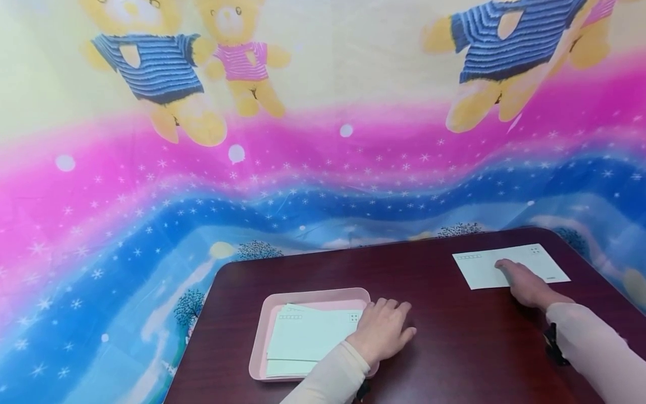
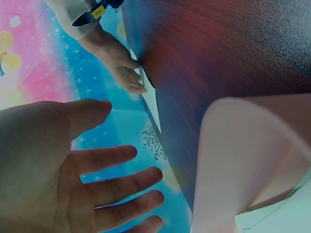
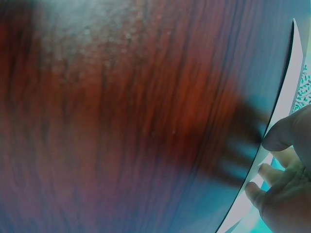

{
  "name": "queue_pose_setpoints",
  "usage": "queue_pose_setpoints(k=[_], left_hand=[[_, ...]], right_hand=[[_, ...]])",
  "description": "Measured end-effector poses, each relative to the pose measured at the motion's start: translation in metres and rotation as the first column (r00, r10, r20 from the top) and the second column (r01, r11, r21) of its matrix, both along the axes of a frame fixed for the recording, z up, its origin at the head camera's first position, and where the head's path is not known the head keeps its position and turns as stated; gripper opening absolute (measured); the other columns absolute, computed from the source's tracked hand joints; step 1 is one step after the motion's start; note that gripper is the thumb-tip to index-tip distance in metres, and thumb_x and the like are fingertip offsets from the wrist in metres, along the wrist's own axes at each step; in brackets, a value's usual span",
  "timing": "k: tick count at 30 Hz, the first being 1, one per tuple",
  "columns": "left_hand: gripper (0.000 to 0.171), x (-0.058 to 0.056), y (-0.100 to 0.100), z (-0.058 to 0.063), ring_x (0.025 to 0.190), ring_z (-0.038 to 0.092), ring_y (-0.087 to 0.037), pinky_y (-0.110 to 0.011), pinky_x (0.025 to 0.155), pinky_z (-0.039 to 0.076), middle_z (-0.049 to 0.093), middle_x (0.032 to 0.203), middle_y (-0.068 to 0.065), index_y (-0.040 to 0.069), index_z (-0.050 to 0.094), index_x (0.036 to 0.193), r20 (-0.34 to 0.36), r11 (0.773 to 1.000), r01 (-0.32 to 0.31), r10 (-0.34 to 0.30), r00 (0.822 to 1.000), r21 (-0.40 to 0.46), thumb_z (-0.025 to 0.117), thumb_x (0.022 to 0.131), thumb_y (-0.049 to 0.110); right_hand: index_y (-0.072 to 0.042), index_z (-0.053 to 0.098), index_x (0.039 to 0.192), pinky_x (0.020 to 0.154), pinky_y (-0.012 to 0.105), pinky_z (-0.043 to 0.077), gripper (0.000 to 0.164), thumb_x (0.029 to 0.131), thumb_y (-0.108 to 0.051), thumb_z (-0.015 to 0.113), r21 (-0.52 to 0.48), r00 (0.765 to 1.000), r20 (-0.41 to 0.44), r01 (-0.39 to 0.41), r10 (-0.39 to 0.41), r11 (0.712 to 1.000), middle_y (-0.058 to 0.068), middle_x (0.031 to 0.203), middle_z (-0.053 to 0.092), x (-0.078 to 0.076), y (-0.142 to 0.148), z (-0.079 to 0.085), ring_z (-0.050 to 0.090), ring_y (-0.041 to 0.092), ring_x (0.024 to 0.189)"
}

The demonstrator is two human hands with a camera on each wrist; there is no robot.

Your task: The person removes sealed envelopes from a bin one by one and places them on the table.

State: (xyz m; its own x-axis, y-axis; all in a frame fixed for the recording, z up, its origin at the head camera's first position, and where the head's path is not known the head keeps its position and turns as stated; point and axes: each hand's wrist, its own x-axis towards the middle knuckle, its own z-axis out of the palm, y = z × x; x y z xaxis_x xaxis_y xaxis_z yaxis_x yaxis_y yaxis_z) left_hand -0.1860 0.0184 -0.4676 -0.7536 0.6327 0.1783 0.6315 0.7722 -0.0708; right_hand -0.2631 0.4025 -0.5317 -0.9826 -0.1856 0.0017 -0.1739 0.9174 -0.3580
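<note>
On the far right of the table, a pale green envelope [image 1: 479,272] lies with printed boxes facing up. My right hand [image 1: 525,283] is over its near side, thumb and fingers spread apart; in the right wrist view the thumb [image 3: 279,138] is right at the envelope's edge [image 3: 286,82]. My left hand [image 1: 382,331] hovers palm down by the right rim of a pink tray [image 1: 258,336], fingers loose and holding nothing. Inside the tray lies a slightly fanned stack of similar envelopes [image 1: 313,336], partly covered by my left wrist.
The dark reddish-brown table [image 1: 434,336] has rounded corners. Right behind it hangs a cloth backdrop [image 1: 323,146] printed with teddy bears and snowflakes. Black straps [image 1: 555,342] circle both wrists.
</note>
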Motion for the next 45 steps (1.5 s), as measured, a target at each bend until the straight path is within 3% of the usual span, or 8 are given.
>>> queue_pose_setpoints(k=[5,11,17,22,36,45], left_hand=[[0.043,0.0,-0.001,0.0,0.093,0.057,-0.012,-0.03,0.074,0.046,0.065,0.107,0.007,0.025,0.059,0.123,-0.002,1.0,-0.001,0.001,1.0,-0.002,0.052,0.089,0.051],[0.044,-0.002,-0.001,0.002,0.094,0.056,-0.012,-0.03,0.076,0.046,0.065,0.107,0.006,0.025,0.059,0.124,0.005,1.0,-0.001,0.001,1.0,-0.008,0.051,0.089,0.052],[0.045,-0.003,-0.003,0.006,0.094,0.057,-0.012,-0.03,0.077,0.047,0.065,0.108,0.006,0.025,0.059,0.124,-0.011,1.0,-0.01,0.01,1.0,-0.005,0.051,0.089,0.052],[0.045,-0.004,-0.004,0.009,0.097,0.057,-0.013,-0.03,0.078,0.047,0.064,0.111,0.006,0.025,0.058,0.126,0.001,1.0,-0.01,0.01,1.0,0.002,0.05,0.09,0.052],[0.045,-0.004,-0.011,0.015,0.097,0.058,-0.013,-0.028,0.078,0.047,0.064,0.11,0.005,0.024,0.058,0.125,-0.026,0.999,-0.012,0.013,1.0,0.041,0.05,0.09,0.051],[0.048,-0.004,-0.02,0.019,0.102,0.057,-0.014,-0.03,0.087,0.046,0.063,0.114,0.004,0.023,0.056,0.128,-0.004,0.998,-0.04,0.04,0.999,0.058,0.047,0.092,0.052]], right_hand=[[0.013,0.04,0.124,0.09,0.065,0.035,0.046,0.079,0.018,0.043,-0.004,1.0,-0.006,-0.007,0.007,1.0,0.039,0.12,0.044,-0.002,-0.002,0.001,0.039,0.055,0.111],[0.014,0.045,0.124,0.089,0.064,0.036,0.037,0.087,0.009,0.042,0.001,0.999,-0.038,-0.011,0.011,1.0,0.039,0.123,0.045,-0.001,0.001,0.005,0.04,0.056,0.112],[0.012,0.038,0.133,0.089,0.067,0.034,0.05,0.09,-0.009,0.05,-0.051,0.999,-0.016,0.04,-0.041,0.998,0.041,0.129,0.039,-0.001,-0.001,0.012,0.037,0.057,0.115],[0.01,0.042,0.132,0.088,0.066,0.036,0.051,0.091,-0.018,0.053,-0.065,0.998,-0.057,0.027,-0.031,0.998,0.038,0.127,0.045,0.003,-0.012,0.02,0.042,0.054,0.113],[0.007,0.055,0.123,0.09,0.063,0.037,0.042,0.09,-0.02,0.057,-0.041,0.985,-0.17,-0.028,0.021,0.999,0.031,0.121,0.055,0.019,-0.041,0.029,0.048,0.048,0.112],[0.002,0.06,0.119,0.089,0.061,0.039,0.039,0.088,-0.021,0.061,-0.036,0.969,-0.243,-0.063,0.052,0.997,0.026,0.118,0.059,0.032,-0.066,0.038,0.051,0.044,0.111]])
